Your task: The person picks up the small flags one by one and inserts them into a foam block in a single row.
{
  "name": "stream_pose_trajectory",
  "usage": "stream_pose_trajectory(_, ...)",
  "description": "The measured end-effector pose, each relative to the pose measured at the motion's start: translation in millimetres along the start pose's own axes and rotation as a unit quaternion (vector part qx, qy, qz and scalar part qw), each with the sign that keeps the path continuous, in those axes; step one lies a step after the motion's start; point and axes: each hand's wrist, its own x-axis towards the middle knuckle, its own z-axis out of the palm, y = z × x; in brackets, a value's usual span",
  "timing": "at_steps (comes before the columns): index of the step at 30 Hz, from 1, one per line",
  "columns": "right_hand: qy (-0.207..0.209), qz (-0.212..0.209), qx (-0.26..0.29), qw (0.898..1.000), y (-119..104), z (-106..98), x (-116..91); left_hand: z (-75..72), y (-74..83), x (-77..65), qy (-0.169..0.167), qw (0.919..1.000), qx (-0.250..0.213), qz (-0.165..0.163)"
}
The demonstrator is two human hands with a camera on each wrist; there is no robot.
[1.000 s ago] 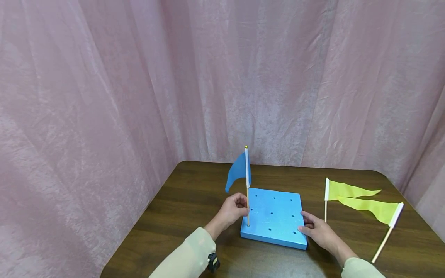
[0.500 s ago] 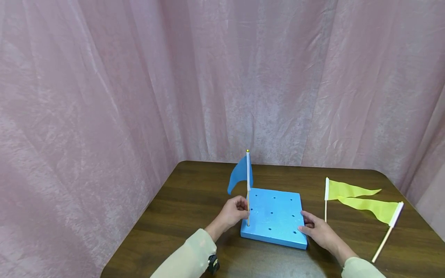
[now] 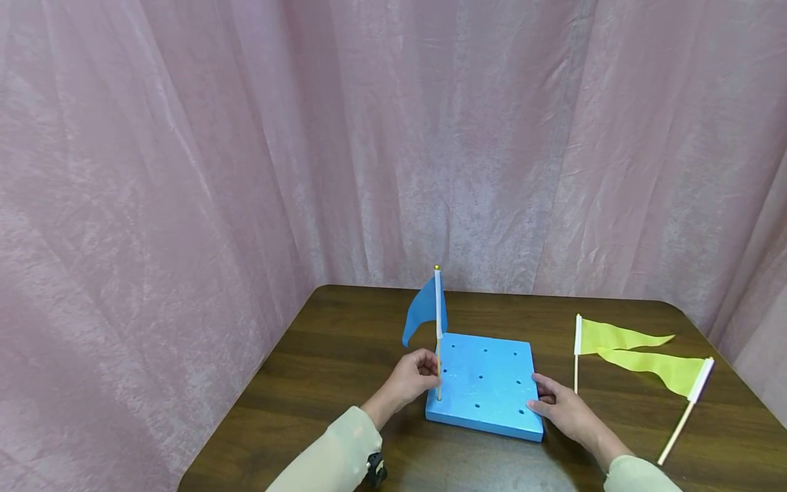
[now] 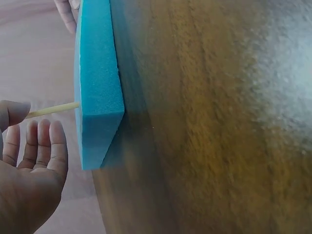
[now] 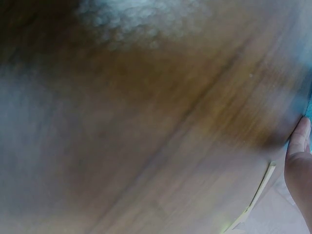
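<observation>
In the head view, a blue pennant flag (image 3: pixel 424 309) on a thin wooden stick stands nearly upright, its lower end in the front-left hole of a blue foam board (image 3: pixel 498 389). My left hand (image 3: pixel 413 377) pinches the stick low down, between thumb and fingers. The left wrist view shows the stick (image 4: pixel 53 109) entering the top face of the board (image 4: pixel 100 63) beside my left hand (image 4: pixel 34 165). My right hand (image 3: pixel 565 410) touches the board's right edge with thumb and fingertips. In the right wrist view only part of this hand (image 5: pixel 300 161) appears, at the right border.
Two yellow pennant flags lie to the right of the board, the farther flag (image 3: pixel 617 336) partly touching the nearer flag (image 3: pixel 667 372). Several holes dot the board's top. Beneath everything is a dark wooden table (image 3: pixel 295 410), with a pink curtain (image 3: pixel 393 150) behind it.
The blue flag has come down slightly and shifted a little right since the earliest frame. My left hand has moved slightly down the stick. My right hand and the board have stayed put.
</observation>
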Motion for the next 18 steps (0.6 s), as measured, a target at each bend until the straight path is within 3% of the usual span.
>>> stream_pose_trajectory(8,0.001,-0.005,0.0,1.0,-0.3,-0.9,-0.2,-4.6,-6.1,-2.9,-0.004,1.0,0.001,-0.001)
stream_pose_trajectory(13,0.001,-0.001,-0.002,1.0,-0.3,-0.7,0.4,-9.4,-10.9,-6.7,-0.006,0.9996,0.027,-0.004)
stream_pose_trajectory(18,-0.001,0.003,-0.004,1.0,-0.3,-0.4,0.1,-14.2,-13.8,-11.0,-0.015,0.9983,0.047,-0.033)
